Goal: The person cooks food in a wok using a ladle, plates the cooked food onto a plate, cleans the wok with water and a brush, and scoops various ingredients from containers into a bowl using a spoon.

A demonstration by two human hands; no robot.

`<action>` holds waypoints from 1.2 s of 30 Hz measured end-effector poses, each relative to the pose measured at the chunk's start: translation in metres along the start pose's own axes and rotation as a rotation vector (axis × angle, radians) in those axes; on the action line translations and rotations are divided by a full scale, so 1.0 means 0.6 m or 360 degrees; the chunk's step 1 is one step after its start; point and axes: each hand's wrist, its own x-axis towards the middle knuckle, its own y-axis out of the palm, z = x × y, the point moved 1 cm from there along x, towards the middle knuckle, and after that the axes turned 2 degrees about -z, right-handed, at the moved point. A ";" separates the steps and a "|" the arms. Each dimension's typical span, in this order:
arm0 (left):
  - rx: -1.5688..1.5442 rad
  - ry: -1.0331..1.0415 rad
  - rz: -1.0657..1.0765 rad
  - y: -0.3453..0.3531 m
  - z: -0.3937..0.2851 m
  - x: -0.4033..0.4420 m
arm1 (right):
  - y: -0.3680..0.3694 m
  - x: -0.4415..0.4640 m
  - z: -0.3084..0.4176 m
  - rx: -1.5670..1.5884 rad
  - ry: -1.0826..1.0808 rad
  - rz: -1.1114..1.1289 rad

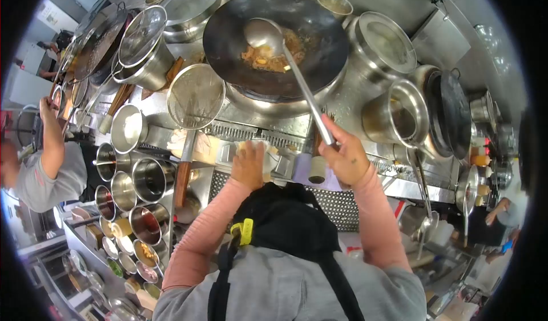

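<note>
At the far left of the frame, a co-worker's arm (53, 144) is reaching upward. Right of it, we are seeing steel pots (154, 169) clustering at mid-left, and a round mesh strainer (197, 95) lying with its wooden handle pointing down. Near the centre, our left hand (248, 165) is resting palm down on a pale cloth (276, 164); we cannot tell whether its fingers are gripping it. At upper centre, a dark wok (322, 35) is holding brown food (273, 60), and a ladle (264, 34) is leaning into it, its bowl sitting over the food. Just right of centre, our right hand (348, 158) is closing around the ladle's handle. Farther right, a handled steel pot (377, 115) is standing beside dark pans (456, 115).
</note>
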 end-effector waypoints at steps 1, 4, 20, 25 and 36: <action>0.0028 -0.0008 0.0045 -0.004 0.002 0.000 | 0.002 -0.005 0.011 0.0055 0.0054 0.0009; 0.0087 0.0103 -0.0110 0.029 0.022 -0.002 | 0.005 -0.018 0.031 0.0067 0.0136 -0.0040; -0.3423 -0.0034 0.0348 -0.099 0.158 -0.014 | 0.071 -0.028 0.057 0.0385 0.0352 -0.0235; -0.3536 -0.0340 0.0306 -0.155 0.126 0.046 | 0.029 0.082 0.020 -0.0731 -0.0100 -0.0529; -0.3498 -0.0682 0.0399 -0.161 0.092 0.198 | -0.025 -0.059 0.016 -0.1237 -0.0273 -0.0028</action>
